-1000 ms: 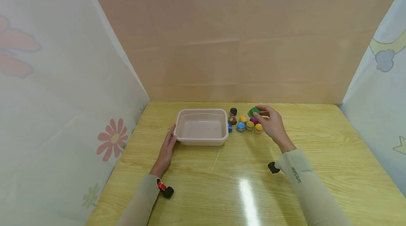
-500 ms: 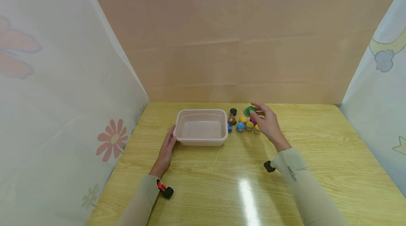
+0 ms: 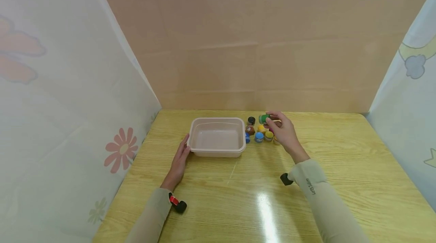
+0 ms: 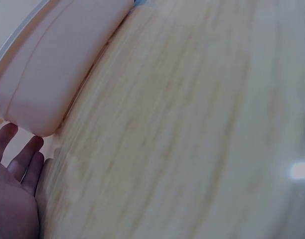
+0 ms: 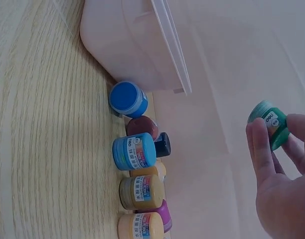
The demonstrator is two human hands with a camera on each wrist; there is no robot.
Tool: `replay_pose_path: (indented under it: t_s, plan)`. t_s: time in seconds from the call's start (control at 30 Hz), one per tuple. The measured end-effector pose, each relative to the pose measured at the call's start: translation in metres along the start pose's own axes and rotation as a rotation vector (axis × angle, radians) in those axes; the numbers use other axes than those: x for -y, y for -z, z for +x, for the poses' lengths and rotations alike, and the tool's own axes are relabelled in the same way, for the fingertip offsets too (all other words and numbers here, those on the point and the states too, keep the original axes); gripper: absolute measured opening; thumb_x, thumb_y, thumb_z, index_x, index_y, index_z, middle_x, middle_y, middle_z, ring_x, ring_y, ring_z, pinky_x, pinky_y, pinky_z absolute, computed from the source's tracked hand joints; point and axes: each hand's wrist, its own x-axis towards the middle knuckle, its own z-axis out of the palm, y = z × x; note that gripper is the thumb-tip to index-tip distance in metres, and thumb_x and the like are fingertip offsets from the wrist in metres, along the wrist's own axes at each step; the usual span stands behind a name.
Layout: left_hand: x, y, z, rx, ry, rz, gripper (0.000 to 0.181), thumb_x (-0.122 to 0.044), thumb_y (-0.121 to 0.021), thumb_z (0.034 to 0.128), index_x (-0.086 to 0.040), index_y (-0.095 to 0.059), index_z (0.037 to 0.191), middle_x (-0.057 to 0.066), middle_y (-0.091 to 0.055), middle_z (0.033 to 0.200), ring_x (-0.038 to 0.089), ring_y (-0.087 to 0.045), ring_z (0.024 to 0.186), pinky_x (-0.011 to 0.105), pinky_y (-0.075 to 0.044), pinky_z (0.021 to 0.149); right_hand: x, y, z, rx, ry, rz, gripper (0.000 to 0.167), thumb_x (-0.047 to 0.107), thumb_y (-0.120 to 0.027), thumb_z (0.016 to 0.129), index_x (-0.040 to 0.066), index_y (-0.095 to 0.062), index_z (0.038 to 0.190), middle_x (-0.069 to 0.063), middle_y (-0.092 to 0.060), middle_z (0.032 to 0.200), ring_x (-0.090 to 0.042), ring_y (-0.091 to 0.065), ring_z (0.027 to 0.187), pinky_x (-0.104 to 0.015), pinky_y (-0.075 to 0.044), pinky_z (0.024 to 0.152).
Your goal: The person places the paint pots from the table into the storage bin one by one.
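My right hand [image 3: 285, 132] pinches a small green paint jar [image 3: 263, 119] between thumb and fingers, tilted on its side above the other jars. In the right wrist view the green jar [image 5: 270, 123] is held clear of the table, its label showing. A pale pink rectangular tub [image 3: 217, 139] stands at the middle back with nothing in it. My left hand [image 3: 177, 165] touches the tub's near left corner with its fingers extended; the left wrist view shows these fingers [image 4: 27, 158] by the tub's wall [image 4: 53, 64].
Several jars stand or lie right of the tub: dark blue [image 5: 125, 97], light blue [image 3: 259, 137], black [image 3: 251, 120], brown [image 3: 250, 130], yellow [image 3: 268, 136], orange and purple [image 5: 164, 214]. A beige backdrop [image 3: 259, 46] rises behind the table, with patterned side walls.
My right hand has moved left with the green jar, which has turned from upright toward its side. My left hand and the tub have stayed put.
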Motion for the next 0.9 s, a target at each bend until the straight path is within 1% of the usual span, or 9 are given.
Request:
replay_pose_path:
  t_s: [0.13, 0.27, 0.4, 0.53, 0.63, 0.73, 0.87, 0.9]
  plan:
    - [-0.001, -0.001, -0.001, 0.000, 0.007, 0.003, 0.063, -0.056, -0.041, 0.1084, -0.038, -0.022, 0.165, -0.014, -0.023, 0.170, 0.019, -0.024, 0.157, 0.055, -0.018, 0.128, -0.002, -0.002, 0.002, 0.002, -0.027, 0.089, 0.042, 0.021, -0.056, 0.108, -0.001, -0.049, 0.144, -0.022, -0.050, 0.137, -0.006, -0.071, 0.098, -0.015, -0.056, 0.081]
    - [-0.002, -0.001, -0.002, -0.004, 0.007, 0.005, 0.062, -0.055, -0.042, 0.1084, -0.039, -0.023, 0.165, -0.015, -0.022, 0.170, 0.019, -0.023, 0.158, 0.055, -0.017, 0.128, -0.001, -0.005, 0.003, -0.009, -0.055, 0.165, 0.042, 0.018, -0.055, 0.108, -0.005, -0.048, 0.141, -0.017, -0.050, 0.134, -0.003, -0.071, 0.095, -0.018, -0.056, 0.083]
    - [-0.003, 0.000, -0.002, -0.003, 0.006, -0.004, 0.062, -0.055, -0.042, 0.1083, -0.039, -0.023, 0.165, -0.014, -0.022, 0.170, 0.019, -0.023, 0.158, 0.055, -0.017, 0.128, 0.000, -0.009, 0.005, -0.027, -0.058, 0.196, 0.040, 0.018, -0.057, 0.107, -0.006, -0.048, 0.138, -0.012, -0.053, 0.129, -0.002, -0.072, 0.092, -0.020, -0.055, 0.079]
    - [-0.002, 0.001, -0.003, -0.005, 0.009, -0.012, 0.062, -0.055, -0.042, 0.1084, -0.038, -0.023, 0.165, -0.012, -0.022, 0.171, 0.020, -0.023, 0.158, 0.055, -0.017, 0.128, 0.001, -0.015, 0.008, 0.005, -0.034, 0.232, 0.043, 0.013, -0.059, 0.106, -0.005, -0.047, 0.143, -0.009, -0.051, 0.127, -0.005, -0.071, 0.095, -0.020, -0.057, 0.083]
    - [-0.002, 0.001, -0.003, -0.011, 0.012, -0.006, 0.063, -0.056, -0.042, 0.1083, -0.038, -0.023, 0.165, -0.012, -0.023, 0.170, 0.021, -0.025, 0.157, 0.056, -0.018, 0.127, 0.003, -0.020, 0.009, 0.041, -0.021, 0.278, 0.044, 0.010, -0.058, 0.106, -0.003, -0.048, 0.147, -0.008, -0.048, 0.128, -0.010, -0.070, 0.099, -0.022, -0.059, 0.089]
    - [-0.001, 0.001, -0.002, -0.015, 0.011, -0.004, 0.063, -0.057, -0.042, 0.1077, -0.039, -0.024, 0.165, -0.013, -0.026, 0.169, 0.020, -0.027, 0.156, 0.055, -0.019, 0.127, 0.004, -0.024, 0.011, 0.060, -0.029, 0.302, 0.043, 0.009, -0.059, 0.105, -0.002, -0.051, 0.146, -0.008, -0.048, 0.128, -0.014, -0.070, 0.102, -0.023, -0.059, 0.090]
    - [-0.001, 0.001, -0.001, -0.010, 0.002, -0.018, 0.060, -0.055, -0.043, 0.1081, -0.041, -0.025, 0.164, -0.010, -0.024, 0.170, 0.021, -0.025, 0.157, 0.054, -0.019, 0.128, 0.003, -0.031, 0.014, 0.060, -0.043, 0.286, 0.041, 0.009, -0.062, 0.104, 0.000, -0.054, 0.143, -0.006, -0.050, 0.128, -0.018, -0.069, 0.104, -0.023, -0.058, 0.090]
    - [0.000, 0.001, 0.000, -0.009, -0.001, -0.020, 0.059, -0.054, -0.043, 0.1085, -0.041, -0.025, 0.164, -0.009, -0.024, 0.171, 0.022, -0.024, 0.158, 0.054, -0.019, 0.128, 0.003, -0.033, 0.016, 0.056, -0.047, 0.272, 0.041, 0.010, -0.064, 0.103, 0.001, -0.054, 0.142, -0.005, -0.051, 0.128, -0.017, -0.069, 0.103, -0.023, -0.058, 0.089]
